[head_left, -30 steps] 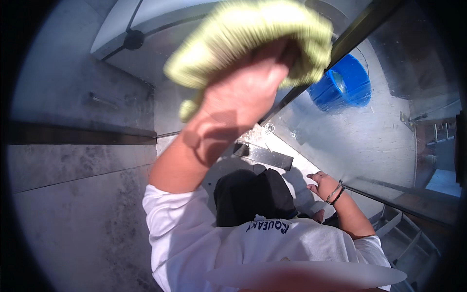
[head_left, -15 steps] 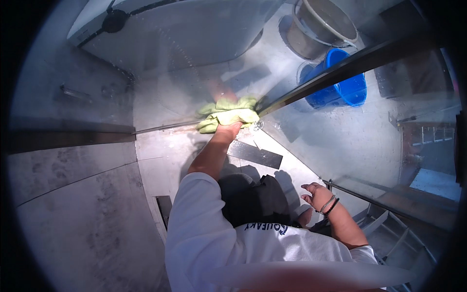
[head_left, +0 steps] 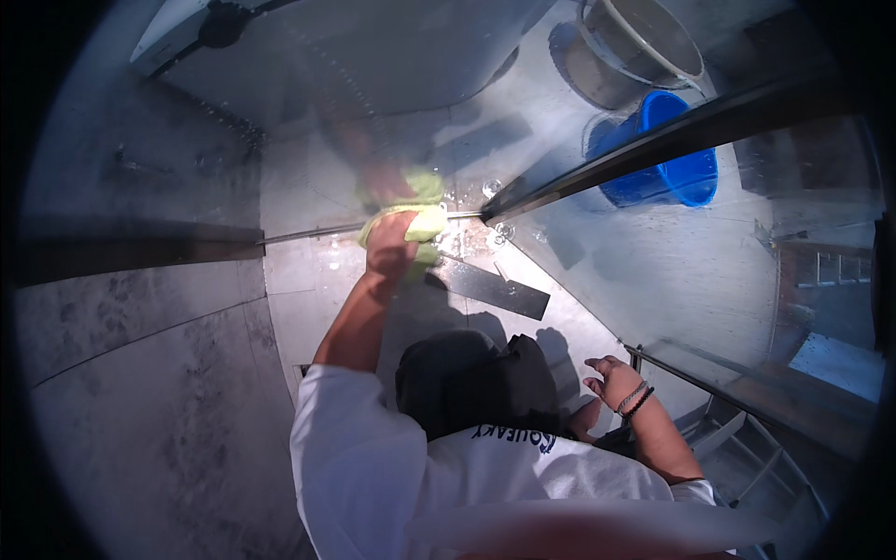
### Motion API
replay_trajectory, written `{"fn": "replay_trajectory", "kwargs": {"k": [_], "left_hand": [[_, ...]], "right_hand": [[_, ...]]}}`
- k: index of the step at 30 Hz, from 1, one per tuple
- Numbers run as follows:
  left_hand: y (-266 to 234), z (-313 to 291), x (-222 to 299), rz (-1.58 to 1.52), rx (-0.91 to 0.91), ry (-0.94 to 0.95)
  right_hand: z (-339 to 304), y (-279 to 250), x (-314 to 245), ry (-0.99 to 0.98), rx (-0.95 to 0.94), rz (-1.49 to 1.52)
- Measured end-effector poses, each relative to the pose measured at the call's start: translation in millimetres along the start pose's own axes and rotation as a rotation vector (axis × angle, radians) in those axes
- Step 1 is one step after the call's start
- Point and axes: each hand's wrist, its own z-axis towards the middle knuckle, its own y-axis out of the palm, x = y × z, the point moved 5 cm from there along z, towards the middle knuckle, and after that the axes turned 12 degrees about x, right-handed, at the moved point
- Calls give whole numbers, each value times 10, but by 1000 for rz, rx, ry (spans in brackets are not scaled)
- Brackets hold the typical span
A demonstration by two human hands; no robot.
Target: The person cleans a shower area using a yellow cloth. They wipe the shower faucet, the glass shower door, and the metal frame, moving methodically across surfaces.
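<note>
My left hand (head_left: pixel 392 241) presses a yellow-green cloth (head_left: pixel 429 222) against the bottom edge of a glass panel, along a thin metal rail (head_left: pixel 317 232). The cloth and hand are mirrored in the glass just beyond. Wet spots glisten on the floor around the rail, to the right of the cloth. Near that hand, a dark flat rectangular strip (head_left: pixel 499 288) lies on the pale floor. My right hand (head_left: pixel 612 381), with dark bracelets at the wrist, hangs at my right side, fingers loosely bent and apart, with nothing in it.
A dark metal post (head_left: pixel 597 168) rises from the glass corner to the upper right. Beyond the glass stand a blue bucket (head_left: pixel 686 173) and a larger grey-beige bucket (head_left: pixel 653 47). A metal ladder (head_left: pixel 747 448) is at the lower right. A grey tiled wall (head_left: pixel 140 420) borders my left.
My left hand and the cloth have slid left along the rail, away from the corner post, uncovering wet floor. My right hand stays in about the same place.
</note>
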Motion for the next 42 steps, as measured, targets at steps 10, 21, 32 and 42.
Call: {"fn": "replay_trajectory", "kwargs": {"k": [10,21,32,42], "left_hand": [[-358,647,1002,236,397,186],[1077,-669,-360,219,-432,-170],[1917,-434,-164,-49,-599,-922],[1521,5,243,-571,-473,-1014]], "right_hand": [[118,-141,-143,-73,47,-40],[-45,-104,-85,50,-52,-59],[-130,-114,1,54,3,1],[-160,-167,-54,92,-31,-28]]}}
